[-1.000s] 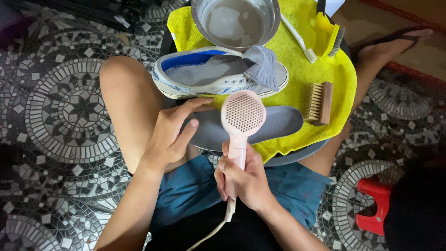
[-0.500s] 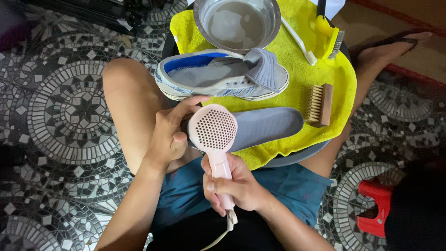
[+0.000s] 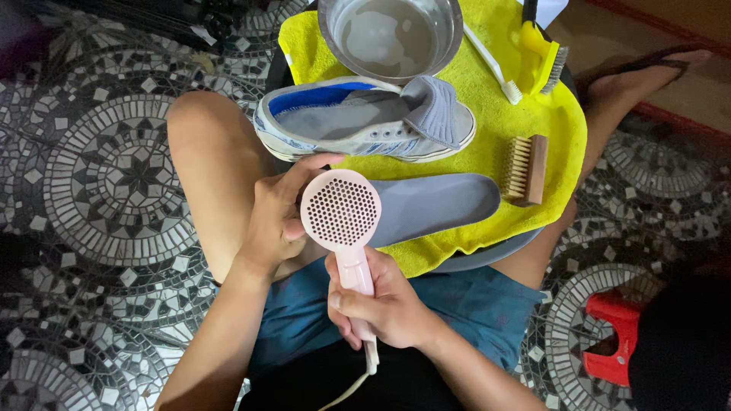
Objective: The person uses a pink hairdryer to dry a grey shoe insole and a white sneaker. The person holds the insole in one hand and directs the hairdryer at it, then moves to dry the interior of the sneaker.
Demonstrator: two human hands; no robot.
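Observation:
My right hand (image 3: 384, 301) grips the handle of a pale pink hair dryer (image 3: 341, 211), whose round perforated back faces the camera. My left hand (image 3: 280, 211) rests on the dryer's left side, fingers curled around the head. Just past the dryer lies a grey insole (image 3: 434, 204) on a yellow towel (image 3: 533, 114). A grey and white sneaker (image 3: 365, 122) with a blue lining lies on its side further back on the towel.
A metal bowl (image 3: 391, 34) of cloudy water stands at the towel's far end. A wooden brush (image 3: 527, 169), a white toothbrush (image 3: 495, 70) and a yellow-handled brush (image 3: 542, 47) lie at the right. A red stool (image 3: 613, 339) stands on the mosaic floor.
The dryer has come down and left, off the insole toward my lap. My left hand has moved from the insole onto the dryer's head.

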